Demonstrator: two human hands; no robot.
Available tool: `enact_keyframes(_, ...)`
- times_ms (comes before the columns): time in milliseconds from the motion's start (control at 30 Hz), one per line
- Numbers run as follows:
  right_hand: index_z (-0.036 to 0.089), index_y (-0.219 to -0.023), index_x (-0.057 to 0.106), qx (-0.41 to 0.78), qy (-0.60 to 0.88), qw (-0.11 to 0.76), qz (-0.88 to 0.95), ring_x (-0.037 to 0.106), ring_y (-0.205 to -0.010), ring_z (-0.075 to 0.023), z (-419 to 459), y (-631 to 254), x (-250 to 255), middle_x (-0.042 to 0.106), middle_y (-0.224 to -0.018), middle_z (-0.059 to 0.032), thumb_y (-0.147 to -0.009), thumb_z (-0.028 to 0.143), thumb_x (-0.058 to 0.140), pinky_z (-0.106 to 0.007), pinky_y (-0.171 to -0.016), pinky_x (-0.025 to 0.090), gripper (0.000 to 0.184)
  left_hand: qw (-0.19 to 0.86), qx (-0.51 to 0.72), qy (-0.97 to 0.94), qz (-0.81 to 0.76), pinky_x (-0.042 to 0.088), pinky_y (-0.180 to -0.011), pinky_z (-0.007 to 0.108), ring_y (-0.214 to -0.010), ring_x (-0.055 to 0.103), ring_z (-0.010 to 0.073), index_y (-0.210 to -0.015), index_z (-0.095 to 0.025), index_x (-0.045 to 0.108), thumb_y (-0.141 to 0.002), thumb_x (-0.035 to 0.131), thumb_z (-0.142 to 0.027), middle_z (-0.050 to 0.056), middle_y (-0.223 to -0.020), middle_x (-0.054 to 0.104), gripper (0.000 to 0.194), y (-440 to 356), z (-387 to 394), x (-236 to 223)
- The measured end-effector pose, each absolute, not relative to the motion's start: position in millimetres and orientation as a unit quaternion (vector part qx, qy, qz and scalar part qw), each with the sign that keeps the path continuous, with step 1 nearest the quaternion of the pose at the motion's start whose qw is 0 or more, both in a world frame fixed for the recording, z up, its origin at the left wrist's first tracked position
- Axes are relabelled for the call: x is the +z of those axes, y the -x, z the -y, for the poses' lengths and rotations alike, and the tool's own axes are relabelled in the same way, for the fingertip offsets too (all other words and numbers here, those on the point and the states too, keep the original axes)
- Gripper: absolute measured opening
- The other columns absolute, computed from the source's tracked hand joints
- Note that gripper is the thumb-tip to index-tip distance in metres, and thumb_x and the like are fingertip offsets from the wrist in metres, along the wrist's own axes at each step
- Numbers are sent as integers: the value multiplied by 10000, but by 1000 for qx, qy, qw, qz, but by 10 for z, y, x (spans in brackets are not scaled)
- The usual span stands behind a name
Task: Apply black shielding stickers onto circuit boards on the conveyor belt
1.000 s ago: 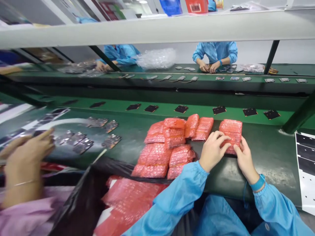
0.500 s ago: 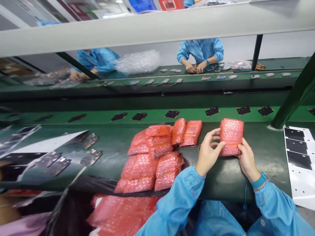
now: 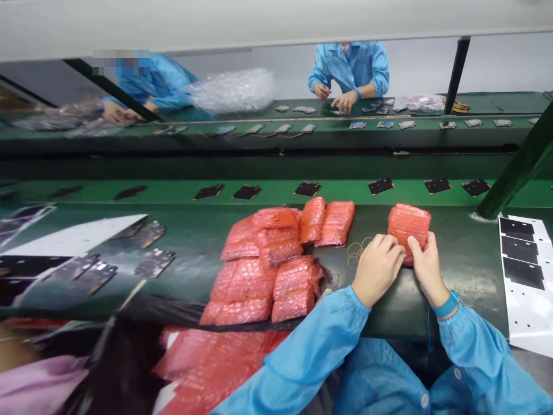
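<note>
A red bubble-wrap packet is held tilted up above the green bench between my two hands. My left hand is closed at its lower left corner, fingers curled and their tips partly hidden. My right hand grips the lower right, thumb across the front. A few thin yellow rubber bands lie on the bench just left of my left hand. Further left is a pile of similar red bubble-wrap packets, several with a band around them. Two more packets lean together at its right.
Black flat pieces lie spaced along the green belt behind the bench. A green post and a white sheet with black stickers stand at right. Circuit boards lie left; red bubble bags sit below. Two co-workers are opposite.
Both hands have moved closer together at the packet's lower edge, and my left fingers have curled in. The rubber bands on the bench now show more. The view has shifted slightly.
</note>
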State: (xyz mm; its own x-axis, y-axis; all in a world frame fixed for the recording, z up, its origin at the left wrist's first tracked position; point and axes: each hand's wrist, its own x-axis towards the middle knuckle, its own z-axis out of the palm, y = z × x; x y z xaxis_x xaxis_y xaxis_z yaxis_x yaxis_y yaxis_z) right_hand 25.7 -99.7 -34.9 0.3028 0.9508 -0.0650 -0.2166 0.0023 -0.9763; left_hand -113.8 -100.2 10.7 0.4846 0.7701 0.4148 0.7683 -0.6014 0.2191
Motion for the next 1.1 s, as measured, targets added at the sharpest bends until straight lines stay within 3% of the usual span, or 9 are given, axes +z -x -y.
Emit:
enact_keyframes(167,231,-926,581,446,556,625,317,573,-738,-149,946,-237,-402,641,-825,46,-887,525,727,-285,-738,486,330,38,191,-891,-410,491,-848,398,-945,573,264,-909,-186,640,-991,558,-194,93,-950,654,116,1097,1064,193)
enact_keyframes(300,218,-900,599,461,544,648,266,566,-725,-136,857,-344,-420,642,-812,47,-862,570,732,-271,-710,484,378,136,200,-909,-339,479,-903,374,-847,597,214,-861,-213,599,-948,560,-186,32,-817,645,99,1146,1211,200)
enact_keyframes(500,196,-937,641,504,516,675,155,663,-688,-170,648,-417,-533,725,-830,-11,-808,574,749,-310,-642,559,414,278,311,-784,-461,455,-683,277,-621,563,145,-872,-220,628,-961,585,-255,-36,-659,589,105,1460,1307,83)
enact_keyframes(733,210,-1017,617,418,508,749,80,712,-857,-181,435,-184,-630,754,-977,-28,-867,585,646,-329,-768,605,405,257,376,-700,-550,426,-610,253,-586,541,132,-813,-211,614,-939,551,-243,-29,-657,577,145,1543,1261,29)
enact_keyframes(933,219,-1049,610,373,498,779,78,707,-1014,-184,283,-563,-493,750,-1104,-39,-882,619,600,-347,-892,591,434,228,377,-679,-588,523,-733,314,-700,608,170,-794,-210,694,-917,586,-279,30,-823,669,178,1804,1068,1)
enact_keyframes(1033,197,-977,652,422,498,749,114,726,-882,-195,405,-630,-432,769,-969,-33,-800,613,736,-349,-796,603,460,229,376,-667,-601,556,-972,436,-978,688,263,-746,-214,753,-837,669,-252,89,-1027,736,129,1960,800,10)
enact_keyframes(1100,177,-929,678,448,503,726,137,716,-790,-189,534,-593,-398,771,-896,-31,-754,604,794,-330,-718,592,476,240,385,-662,-596,499,-1115,516,-1182,659,318,-846,-217,805,-854,678,-251,110,-1188,749,132,1934,701,38)
